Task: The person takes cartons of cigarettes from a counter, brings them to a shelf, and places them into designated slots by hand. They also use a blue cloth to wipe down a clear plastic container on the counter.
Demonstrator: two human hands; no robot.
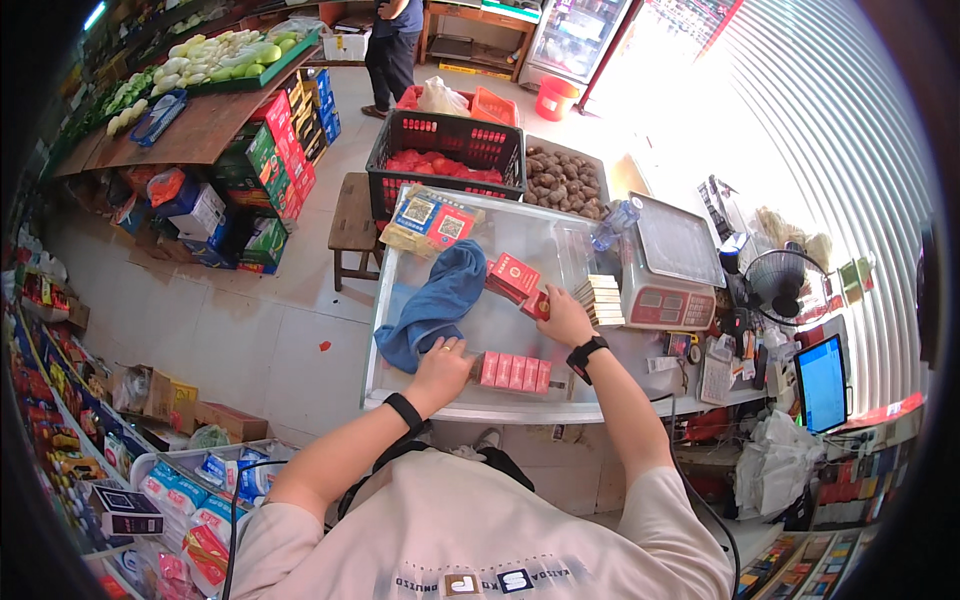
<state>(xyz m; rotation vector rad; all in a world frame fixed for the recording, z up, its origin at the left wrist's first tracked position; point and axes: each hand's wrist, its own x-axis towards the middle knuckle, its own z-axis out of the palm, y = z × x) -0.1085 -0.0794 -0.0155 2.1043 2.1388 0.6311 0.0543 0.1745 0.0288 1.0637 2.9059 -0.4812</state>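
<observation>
On the glass-topped counter [517,405], my right hand [568,319] has its fingers around a red cigarette-type pack [535,304]. That pack sits at the near end of a short overlapping group of red packs [513,276]. My left hand [444,375] rests at the lower end of a crumpled blue cloth [442,296]; its fingertips are partly hidden, so its grip is unclear. Beside its right edge stands a row of several pinkish-red packs [514,372]. A stack of pale, gold-edged packs [601,300] stands just right of my right hand.
A weighing scale [667,262] and plastic bottle [616,225] stand at right, near a fan [786,285] and monitor [821,384]. Beyond the counter are a black crate [450,180], a box of taro-like roots [562,180] and a standing person [394,52]. A wooden stool [352,214] adjoins the left edge.
</observation>
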